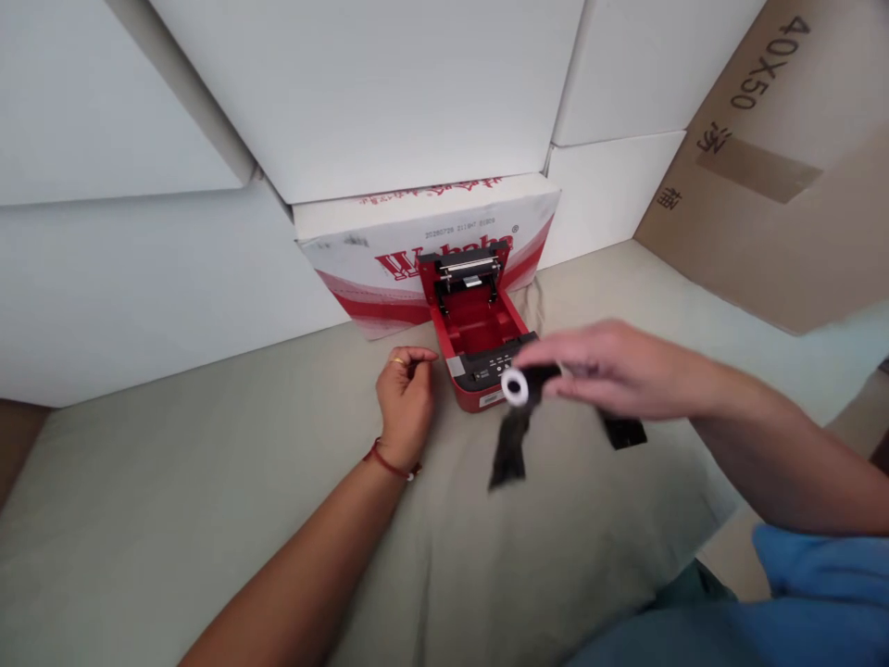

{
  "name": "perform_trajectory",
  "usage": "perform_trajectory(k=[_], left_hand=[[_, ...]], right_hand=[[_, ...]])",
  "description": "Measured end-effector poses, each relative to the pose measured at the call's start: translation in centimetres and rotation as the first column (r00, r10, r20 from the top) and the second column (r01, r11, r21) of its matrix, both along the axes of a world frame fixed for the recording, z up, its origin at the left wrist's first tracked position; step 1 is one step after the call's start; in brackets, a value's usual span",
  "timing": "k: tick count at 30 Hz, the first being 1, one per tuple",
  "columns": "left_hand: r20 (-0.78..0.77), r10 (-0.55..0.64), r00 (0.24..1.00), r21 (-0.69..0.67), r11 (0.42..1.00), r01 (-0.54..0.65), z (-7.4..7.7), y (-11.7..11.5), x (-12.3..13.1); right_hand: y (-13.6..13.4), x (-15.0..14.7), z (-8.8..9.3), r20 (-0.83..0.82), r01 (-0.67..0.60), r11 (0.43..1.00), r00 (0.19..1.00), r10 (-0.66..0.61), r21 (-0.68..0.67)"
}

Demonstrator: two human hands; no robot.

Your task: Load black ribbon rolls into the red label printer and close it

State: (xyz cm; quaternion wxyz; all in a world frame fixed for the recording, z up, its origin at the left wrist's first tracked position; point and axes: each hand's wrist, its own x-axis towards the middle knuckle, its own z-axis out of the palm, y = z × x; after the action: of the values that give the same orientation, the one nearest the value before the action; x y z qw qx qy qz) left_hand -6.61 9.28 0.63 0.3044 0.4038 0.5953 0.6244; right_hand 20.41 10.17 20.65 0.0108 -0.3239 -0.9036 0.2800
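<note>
A small red printer (479, 329) stands open on a pale green cloth, its lid up and its red paper bay showing. My right hand (611, 366) hovers just in front of it, blurred, fingers closed on a small roll with a white core (515, 387); a black strip (510, 445) dangles from the roll. My left hand (406, 398) rests on the cloth just left of the printer, fingers curled in loosely, a ring on one finger and a red cord on the wrist. Nothing shows in the left hand.
A white and red printed carton (389, 250) stands behind the printer. Large white boxes (361, 93) are stacked along the back. A brown cardboard box (778, 167) marked 40X50 leans at the right. A small black piece (625, 431) lies on the cloth under my right forearm.
</note>
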Motion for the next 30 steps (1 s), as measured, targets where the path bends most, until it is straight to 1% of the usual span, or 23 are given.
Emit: perform_trajectory(k=[1,2,3,5,8,11,16,18,20,21,23,25,26,28,30], left_hand=[[-0.005,-0.025,1.0,-0.001,1.0,0.025,0.1,-0.1,0.1],[-0.01,-0.04,0.999,0.0,0.999,0.04,0.2,-0.2,0.2],[-0.015,-0.049,0.999,0.001,0.999,0.049,0.3,-0.2,0.2],[-0.024,-0.055,0.998,0.007,0.998,0.055,0.6,-0.3,0.3],[-0.04,-0.066,0.997,0.02,0.998,0.066,0.6,-0.3,0.3],[-0.059,-0.073,0.996,0.035,0.997,0.076,0.5,-0.3,0.4],[-0.102,-0.065,0.993,0.083,0.994,0.074,0.9,-0.5,0.7],[-0.175,-0.019,0.984,0.164,0.985,0.048,1.3,-1.0,1.0],[-0.285,0.059,0.957,0.3,0.953,0.031,1.8,-1.8,1.5],[-0.343,0.091,0.935,0.369,0.928,0.045,2.0,-2.2,1.7],[-0.457,0.083,0.885,0.445,0.884,0.147,2.4,-3.1,2.3],[-0.57,0.019,0.821,0.444,0.848,0.289,2.7,-3.8,2.7],[-0.614,-0.004,0.789,0.433,0.834,0.341,2.8,-4.0,2.9],[-0.67,-0.012,0.742,0.42,0.818,0.393,3.0,-4.1,3.1],[-0.701,0.016,0.713,0.419,0.818,0.395,3.2,-4.1,3.1]], right_hand=[[1.0,-1.0,0.9,0.023,0.057,0.994,0.998,-0.059,0.098],[2.0,-2.1,1.5,0.078,0.089,0.979,0.991,-0.104,0.183],[3.1,-3.4,1.6,0.149,0.095,0.963,0.979,-0.136,0.253],[4.9,-6.0,0.8,0.29,0.054,0.943,0.944,-0.156,0.33],[6.7,-8.7,-1.3,0.405,-0.023,0.932,0.904,-0.134,0.362],[7.5,-9.7,-2.7,0.417,-0.038,0.924,0.899,-0.134,0.379],[8.4,-10.1,-3.6,0.428,-0.053,0.935,0.897,-0.11,0.351],[8.6,-10.3,-3.8,0.442,-0.06,0.936,0.891,-0.107,0.348],[8.6,-10.5,-3.8,0.44,-0.055,0.931,0.89,-0.119,0.362],[8.6,-10.5,-3.8,0.436,-0.051,0.928,0.891,-0.125,0.37],[8.4,-10.6,-3.7,0.429,-0.056,0.923,0.895,-0.123,0.381],[8.2,-10.7,-3.6,0.428,-0.067,0.919,0.896,-0.116,0.389],[8.1,-10.8,-3.6,0.427,-0.072,0.917,0.897,-0.112,0.392],[8.2,-11.1,-3.7,0.428,-0.074,0.918,0.897,-0.109,0.389],[8.4,-11.1,-3.7,0.421,-0.064,0.927,0.901,-0.106,0.37]])
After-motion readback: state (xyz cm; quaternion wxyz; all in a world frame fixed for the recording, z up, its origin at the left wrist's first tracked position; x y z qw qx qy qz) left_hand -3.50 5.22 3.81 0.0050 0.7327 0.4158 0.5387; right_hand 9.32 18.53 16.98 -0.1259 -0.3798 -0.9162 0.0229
